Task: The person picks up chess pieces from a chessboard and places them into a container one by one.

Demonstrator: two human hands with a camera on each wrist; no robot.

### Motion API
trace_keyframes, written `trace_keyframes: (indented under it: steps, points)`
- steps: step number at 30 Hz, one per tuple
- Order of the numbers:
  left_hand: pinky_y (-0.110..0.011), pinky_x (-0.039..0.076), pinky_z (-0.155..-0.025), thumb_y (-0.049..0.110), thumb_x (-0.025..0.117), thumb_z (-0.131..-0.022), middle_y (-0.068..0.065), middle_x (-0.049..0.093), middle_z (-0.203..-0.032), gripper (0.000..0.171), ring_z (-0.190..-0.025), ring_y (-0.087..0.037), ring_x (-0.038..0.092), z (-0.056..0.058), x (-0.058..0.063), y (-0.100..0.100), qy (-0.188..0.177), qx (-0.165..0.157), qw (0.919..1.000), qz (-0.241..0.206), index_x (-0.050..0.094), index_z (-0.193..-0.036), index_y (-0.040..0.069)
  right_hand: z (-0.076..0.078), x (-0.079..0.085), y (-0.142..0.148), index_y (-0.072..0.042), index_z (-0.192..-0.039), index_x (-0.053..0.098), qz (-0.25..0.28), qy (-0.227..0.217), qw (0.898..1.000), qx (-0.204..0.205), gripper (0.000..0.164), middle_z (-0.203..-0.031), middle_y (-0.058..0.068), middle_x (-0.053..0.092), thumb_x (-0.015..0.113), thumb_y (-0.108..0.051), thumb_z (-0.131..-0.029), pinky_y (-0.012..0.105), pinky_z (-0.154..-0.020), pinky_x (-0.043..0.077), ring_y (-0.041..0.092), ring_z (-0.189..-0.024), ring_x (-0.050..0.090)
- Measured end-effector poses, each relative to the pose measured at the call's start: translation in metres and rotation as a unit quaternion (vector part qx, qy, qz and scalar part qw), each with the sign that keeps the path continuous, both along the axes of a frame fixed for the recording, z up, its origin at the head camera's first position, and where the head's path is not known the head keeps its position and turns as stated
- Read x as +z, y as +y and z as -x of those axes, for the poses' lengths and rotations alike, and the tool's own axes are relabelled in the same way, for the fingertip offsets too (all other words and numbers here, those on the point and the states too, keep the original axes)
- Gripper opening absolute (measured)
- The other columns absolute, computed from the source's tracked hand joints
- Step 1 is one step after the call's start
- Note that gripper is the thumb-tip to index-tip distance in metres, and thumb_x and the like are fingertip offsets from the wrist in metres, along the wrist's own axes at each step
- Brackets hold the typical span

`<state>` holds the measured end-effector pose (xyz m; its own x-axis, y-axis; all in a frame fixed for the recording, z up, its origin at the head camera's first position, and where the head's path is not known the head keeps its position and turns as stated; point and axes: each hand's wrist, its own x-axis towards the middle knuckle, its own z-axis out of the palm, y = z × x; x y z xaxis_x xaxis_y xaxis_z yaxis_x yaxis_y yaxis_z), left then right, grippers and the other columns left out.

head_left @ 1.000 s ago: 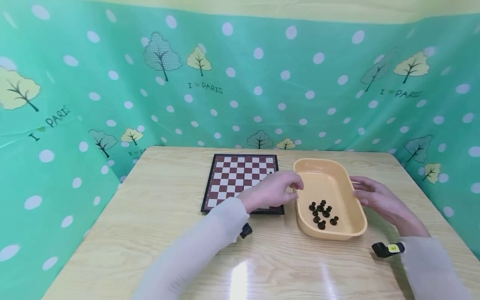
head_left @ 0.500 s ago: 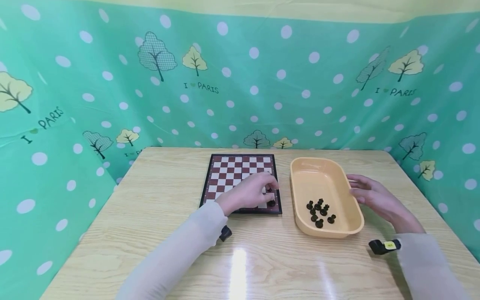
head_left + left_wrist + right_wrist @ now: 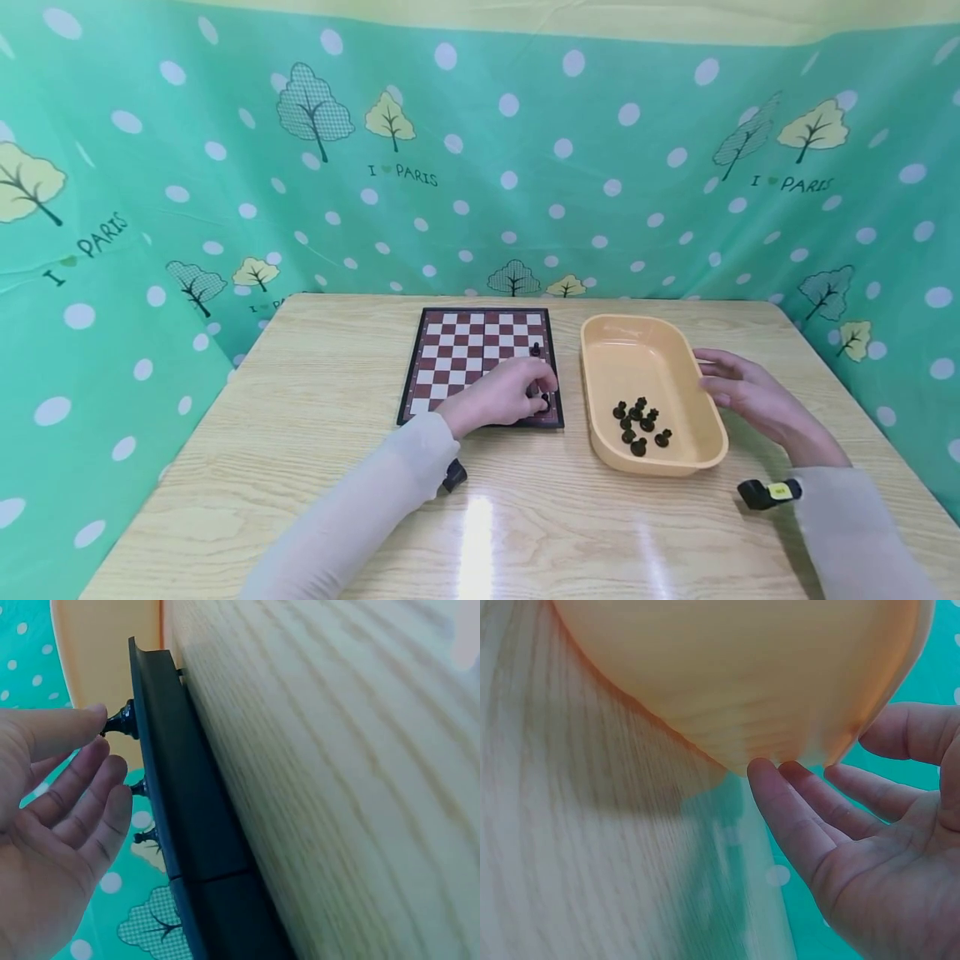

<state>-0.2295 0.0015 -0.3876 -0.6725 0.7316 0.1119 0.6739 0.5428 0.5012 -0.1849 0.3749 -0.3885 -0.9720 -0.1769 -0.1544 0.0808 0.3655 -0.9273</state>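
Note:
A magnetic-looking chessboard (image 3: 450,363) with a dark frame lies on the table. At its near right corner my left hand (image 3: 495,395) pinches a black chess piece (image 3: 122,720) by its top, between thumb and index finger. Beyond the hand another black piece (image 3: 536,349) stands near the board's right edge. The left wrist view shows a piece (image 3: 139,787) standing between these two. To the right is a peach plastic tray (image 3: 622,333) with several black chess pieces (image 3: 638,414) inside. My right hand (image 3: 757,400) touches the tray's right outer side with loosely extended fingers (image 3: 795,825).
The board and tray stand on a light wooden table (image 3: 330,383), with a narrow gap between them. A green dotted curtain (image 3: 465,225) hangs behind the table and along both sides.
My left hand moved left from the tray's edge onto the board, then slightly nearer, uncovering the piece farther up. The right hand stays beside the tray.

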Motion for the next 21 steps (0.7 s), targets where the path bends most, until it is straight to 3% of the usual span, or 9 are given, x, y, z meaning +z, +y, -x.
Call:
trace_keyframes:
  steps: [9,21]
  points:
    - [-0.017,0.046,-0.072,0.01,0.071,-0.084,0.006,0.063,-0.091,0.014,-0.08,-0.006,0.057,-0.0004,-0.0052,0.0008,0.002,0.001,1.0,0.005,0.066,-0.098,0.013,0.0016,-0.0012,0.0009,0.005,-0.149,0.014,-0.007,-0.001,1.0,0.01,0.064,-0.142,0.034,0.031,0.049,-0.016,-0.099,0.021,-0.084,0.049,0.001,-0.102,0.057]
    - [-0.016,0.045,-0.071,0.009,0.069,-0.085,0.006,0.064,-0.091,0.013,-0.078,-0.006,0.057,0.0,-0.0085,0.0003,0.008,-0.003,0.9999,-0.006,0.067,-0.097,0.011,0.003,-0.0042,0.0025,0.004,-0.149,0.013,-0.011,-0.005,1.0,0.01,0.064,-0.143,0.032,0.03,0.049,-0.015,-0.1,0.021,-0.085,0.05,0.0,-0.102,0.056]
